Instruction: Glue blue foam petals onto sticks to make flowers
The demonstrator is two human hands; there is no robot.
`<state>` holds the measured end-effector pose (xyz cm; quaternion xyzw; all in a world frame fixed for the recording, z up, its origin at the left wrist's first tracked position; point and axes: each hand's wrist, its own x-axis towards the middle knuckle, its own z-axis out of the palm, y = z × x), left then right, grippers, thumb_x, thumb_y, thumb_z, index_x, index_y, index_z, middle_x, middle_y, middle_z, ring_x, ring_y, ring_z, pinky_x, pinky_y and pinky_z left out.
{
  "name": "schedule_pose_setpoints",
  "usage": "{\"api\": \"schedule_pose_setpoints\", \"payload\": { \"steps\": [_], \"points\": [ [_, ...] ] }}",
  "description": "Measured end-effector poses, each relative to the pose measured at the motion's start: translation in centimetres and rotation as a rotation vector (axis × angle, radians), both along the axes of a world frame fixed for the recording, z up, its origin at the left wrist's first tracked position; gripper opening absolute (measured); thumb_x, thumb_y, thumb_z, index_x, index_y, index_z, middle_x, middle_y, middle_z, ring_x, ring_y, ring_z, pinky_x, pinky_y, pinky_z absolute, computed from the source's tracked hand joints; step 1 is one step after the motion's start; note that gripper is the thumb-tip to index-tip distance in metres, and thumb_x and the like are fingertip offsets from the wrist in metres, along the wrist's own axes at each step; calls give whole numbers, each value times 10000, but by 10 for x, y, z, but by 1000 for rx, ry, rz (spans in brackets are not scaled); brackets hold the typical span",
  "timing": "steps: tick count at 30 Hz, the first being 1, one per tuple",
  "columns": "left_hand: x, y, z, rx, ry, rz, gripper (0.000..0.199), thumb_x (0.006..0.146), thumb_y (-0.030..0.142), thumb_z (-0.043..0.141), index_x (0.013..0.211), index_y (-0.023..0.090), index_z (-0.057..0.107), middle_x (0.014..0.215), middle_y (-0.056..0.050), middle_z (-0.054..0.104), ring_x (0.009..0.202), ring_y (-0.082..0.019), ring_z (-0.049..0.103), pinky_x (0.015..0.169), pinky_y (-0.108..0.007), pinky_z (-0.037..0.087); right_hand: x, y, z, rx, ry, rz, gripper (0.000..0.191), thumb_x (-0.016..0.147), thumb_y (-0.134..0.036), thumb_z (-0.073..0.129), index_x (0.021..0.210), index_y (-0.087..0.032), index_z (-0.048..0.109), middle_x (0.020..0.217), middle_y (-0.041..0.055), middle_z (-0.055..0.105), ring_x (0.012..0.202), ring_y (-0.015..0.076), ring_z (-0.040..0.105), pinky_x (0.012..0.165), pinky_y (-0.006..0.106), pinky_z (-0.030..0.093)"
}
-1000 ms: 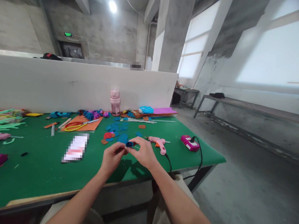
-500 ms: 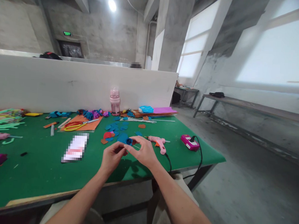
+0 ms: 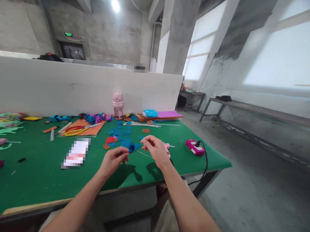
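Note:
A blue flower-like roll (image 3: 132,148), curled from thin sheet material, is pinched between the thumb and fingers of my left hand (image 3: 115,159) above the green table. My right hand (image 3: 154,149) is apart from it, to its right, with thumb and fingertips brought together; whatever may be between them is too small to make out. A thin pale strand (image 3: 145,154) runs between the roll and the right hand's palm side. Behind that hand lies a pink glue gun (image 3: 167,148), mostly hidden. Loose blue petal pieces (image 3: 115,131) are scattered just beyond the roll.
Left of my hands lies a blurred-out phone-like object (image 3: 76,153). Scissors (image 3: 77,130) rest on orange sheets (image 3: 95,129). A pink bottle (image 3: 118,105) stands by the white partition (image 3: 89,86). A magenta power box (image 3: 195,147) with a black cable sits at the right.
My right hand has let go of the blue roll and moved right, now covering most of the glue gun. My left hand keeps the roll, slightly further left.

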<state>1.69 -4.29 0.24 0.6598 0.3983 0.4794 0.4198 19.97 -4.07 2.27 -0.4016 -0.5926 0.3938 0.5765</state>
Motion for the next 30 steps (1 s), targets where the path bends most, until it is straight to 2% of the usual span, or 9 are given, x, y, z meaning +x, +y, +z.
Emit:
{"api": "schedule_pose_setpoints", "payload": {
  "steps": [5,11,21,30],
  "points": [
    [-6,4,-1,9,91,-121,155,732,304,587,714,156,630,585,-8,625,516,-114,541,532,-224,444,2,-5,4,0,-103,142,227,752,-394,581,798,-182,647,727,1,612,682,117,538,642,233,422],
    [-7,6,-5,-21,112,-220,157,744,303,582,725,155,630,609,-16,626,530,-116,544,529,-224,447,3,-12,10,48,-234,98,245,729,-405,612,782,-170,656,766,17,650,730,136,578,692,249,439],
    [-6,6,-7,-59,96,-236,143,739,297,593,743,157,624,638,-20,646,539,-115,555,516,-218,451,6,-12,10,114,-389,49,146,723,-296,599,738,-168,668,733,16,656,704,136,582,682,248,442],
    [-7,6,-6,-68,59,-215,129,728,284,605,724,155,616,600,-11,639,517,-112,545,529,-229,448,7,-12,10,114,-397,38,133,717,-267,586,729,-160,664,712,14,650,692,133,578,672,242,440]
  ]
}}
